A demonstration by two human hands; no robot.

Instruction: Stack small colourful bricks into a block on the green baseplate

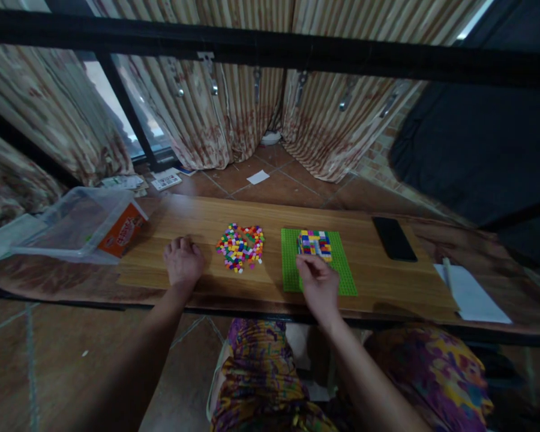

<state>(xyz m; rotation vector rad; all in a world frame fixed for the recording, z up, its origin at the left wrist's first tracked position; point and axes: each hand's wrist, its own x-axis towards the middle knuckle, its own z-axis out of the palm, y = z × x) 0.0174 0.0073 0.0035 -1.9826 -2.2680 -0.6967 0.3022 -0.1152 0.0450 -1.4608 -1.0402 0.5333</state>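
Note:
My right hand is at the near left corner of a block build, thumb and forefinger pinched together. Whatever sits between those fingertips is too small to make out. The build is a low, multicoloured stack of small bricks, squarish with a gap in its middle. It stands on the upper part of a green studded baseplate. My left hand rests palm down on the wooden board, its fingers loosely bent and a little apart, holding nothing. Between the hands lies a loose heap of small coloured bricks.
A clear plastic tub with an orange label stands at the left. On the right are a black phone and white paper with a pen. A dark metal bar crosses beyond the wooden board.

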